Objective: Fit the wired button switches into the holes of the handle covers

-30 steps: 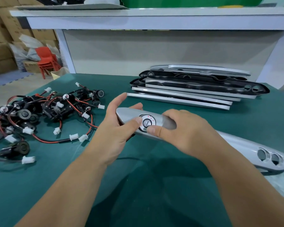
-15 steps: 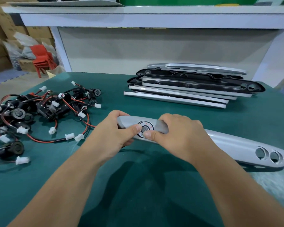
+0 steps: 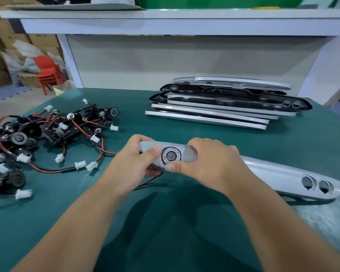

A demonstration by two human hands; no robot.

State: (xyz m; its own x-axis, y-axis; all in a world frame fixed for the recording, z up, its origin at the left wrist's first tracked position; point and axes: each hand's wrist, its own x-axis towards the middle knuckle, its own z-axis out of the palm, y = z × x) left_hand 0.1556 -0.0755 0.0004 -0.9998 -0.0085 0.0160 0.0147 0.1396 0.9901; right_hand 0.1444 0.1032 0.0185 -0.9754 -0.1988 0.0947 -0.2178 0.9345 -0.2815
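One button switch [image 3: 171,156] sits in the hole at the handle cover's [image 3: 273,173] nine o'clock end, low on the bench [image 3: 185,222]. I judge even thumb pressure around its ring seats it flush. My left hand [image 3: 133,163] and right hand [image 3: 210,161] pinch the silver cover there. Two holes at its three o'clock end stay empty; spare switches [image 3: 47,134] lie at ten o'clock.

A green desk [image 3: 185,232] is lying under a white shelf [image 3: 185,26]. A red chair [image 3: 47,73] is standing far left by brown boxes [image 3: 0,61] and bags [image 3: 18,63].
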